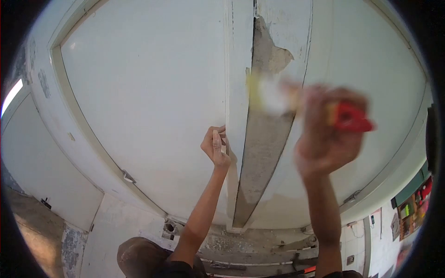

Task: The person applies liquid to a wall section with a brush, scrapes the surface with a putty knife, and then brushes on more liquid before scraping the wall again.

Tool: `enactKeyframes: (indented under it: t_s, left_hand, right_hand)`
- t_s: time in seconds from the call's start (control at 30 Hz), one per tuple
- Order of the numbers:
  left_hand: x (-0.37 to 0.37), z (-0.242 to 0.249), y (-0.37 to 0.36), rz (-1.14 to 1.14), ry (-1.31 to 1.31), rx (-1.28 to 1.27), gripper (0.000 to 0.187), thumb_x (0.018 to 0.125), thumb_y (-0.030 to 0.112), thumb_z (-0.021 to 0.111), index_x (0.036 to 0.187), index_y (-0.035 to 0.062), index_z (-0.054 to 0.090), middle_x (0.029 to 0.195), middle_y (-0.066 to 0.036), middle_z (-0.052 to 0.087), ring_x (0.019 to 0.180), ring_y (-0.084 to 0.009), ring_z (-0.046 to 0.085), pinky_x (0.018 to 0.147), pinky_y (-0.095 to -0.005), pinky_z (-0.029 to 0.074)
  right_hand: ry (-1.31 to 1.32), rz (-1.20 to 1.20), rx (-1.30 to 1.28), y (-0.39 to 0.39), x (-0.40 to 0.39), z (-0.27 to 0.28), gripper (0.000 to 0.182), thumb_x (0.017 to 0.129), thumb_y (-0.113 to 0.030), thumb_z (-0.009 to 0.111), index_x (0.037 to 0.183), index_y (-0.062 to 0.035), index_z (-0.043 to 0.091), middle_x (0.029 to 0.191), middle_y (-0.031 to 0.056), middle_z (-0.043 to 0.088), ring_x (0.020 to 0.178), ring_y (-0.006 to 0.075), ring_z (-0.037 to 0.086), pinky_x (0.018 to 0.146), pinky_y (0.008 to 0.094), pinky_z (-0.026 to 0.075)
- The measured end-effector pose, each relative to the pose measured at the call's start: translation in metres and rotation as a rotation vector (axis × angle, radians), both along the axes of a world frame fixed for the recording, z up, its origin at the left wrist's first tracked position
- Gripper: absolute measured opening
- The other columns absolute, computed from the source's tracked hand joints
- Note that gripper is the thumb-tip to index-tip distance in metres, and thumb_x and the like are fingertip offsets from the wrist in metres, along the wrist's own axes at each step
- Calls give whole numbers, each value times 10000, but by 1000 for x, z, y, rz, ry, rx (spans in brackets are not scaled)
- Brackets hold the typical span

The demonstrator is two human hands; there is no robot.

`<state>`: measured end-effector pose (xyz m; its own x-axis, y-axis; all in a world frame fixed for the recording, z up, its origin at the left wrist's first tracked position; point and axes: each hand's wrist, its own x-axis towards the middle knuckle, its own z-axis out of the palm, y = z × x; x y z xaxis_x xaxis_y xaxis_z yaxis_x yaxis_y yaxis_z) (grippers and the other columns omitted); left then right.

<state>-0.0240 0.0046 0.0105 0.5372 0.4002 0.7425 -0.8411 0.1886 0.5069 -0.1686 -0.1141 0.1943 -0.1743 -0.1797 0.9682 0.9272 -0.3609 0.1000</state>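
Note:
My right hand (331, 129), blurred by motion, is closed around the red handle of a brush-like tool (269, 95). The tool's pale, yellowish head points left, in front of the upper part of a bare grey strip (264, 153) between white panels. My left hand (216, 146) is at the edge of the narrow white trim (236, 106) left of that strip. Its fingers are curled against the trim, and whether they pinch anything small is hidden. Peeling paint (280, 58) shows above the tool.
White door panels (148, 92) stand on both sides, with metal handles low down. Another door (51, 157) is at the far left. A dusty ledge with tools (232, 266) lies at the bottom. Shelves with colourful items (412, 208) are at the lower right.

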Motion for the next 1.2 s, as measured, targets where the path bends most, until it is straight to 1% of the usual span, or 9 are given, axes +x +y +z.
enactKeyframes:
  t_s: [0.07,0.17,0.3,0.37,0.5,0.63,0.73,1.07,1.2]
  left_hand:
    - [-5,3,-2,0,9,-13,561,987,465,460,821,-37,647,679,-30,542,597,-101,457,527,-258,341]
    - [-3,3,-1,-38,-44,-27,577,1009,430,472,910,-91,699,684,-33,557,614,-90,437,546,-258,311]
    - [-2,1,-1,-65,-15,-55,562,1009,417,476,912,-89,700,687,-37,566,615,-94,442,546,-267,312]
    - [1,-1,-1,-34,-37,-27,552,1012,403,476,908,-90,700,686,-42,567,619,-99,451,546,-269,313]
    - [1,1,-3,30,-22,-6,570,1009,448,441,812,-44,651,669,-23,539,588,-92,439,520,-255,326]
    - [-1,-1,-2,14,-25,-5,564,1013,442,444,817,-42,657,679,-14,530,607,-91,443,531,-254,324]
    - [4,0,-1,7,-48,-16,562,1012,440,449,838,-47,671,679,-10,524,620,-91,448,539,-255,326]
    - [-3,1,0,-44,-7,-24,566,1011,432,459,885,-70,687,691,-23,558,620,-91,457,533,-251,320]
    - [3,1,-5,-83,-54,-131,531,1006,391,522,855,-96,668,622,-19,490,569,-74,391,529,-264,269]
  right_hand:
    - [-235,-525,-108,-12,-4,50,212,947,-51,672,1094,27,540,923,109,645,848,181,689,845,360,626]
    - [-67,-69,-9,-11,25,77,146,970,-65,642,1054,26,565,919,95,662,906,214,735,781,297,616]
    - [-165,-379,-141,-8,21,39,86,902,12,704,935,0,625,848,22,669,765,99,665,656,215,552]
    - [409,-390,-164,5,-12,33,148,967,19,598,1093,48,526,955,132,665,908,261,738,799,311,621]
    - [-175,-237,-108,7,13,71,138,971,16,598,1088,31,527,969,115,669,905,232,737,785,282,619]
    - [-69,-518,-171,2,26,75,180,954,-59,667,1074,6,550,924,106,682,891,214,741,689,255,608]
    - [172,-108,-66,8,7,84,167,956,-78,672,1066,-17,562,918,101,691,896,213,743,660,243,596]
    - [-31,-146,29,14,10,98,164,978,-131,656,1044,-11,564,889,121,704,882,238,748,698,251,597]
    - [236,-316,-52,14,5,96,159,971,-101,669,1064,-14,573,899,81,682,828,182,729,666,241,540]
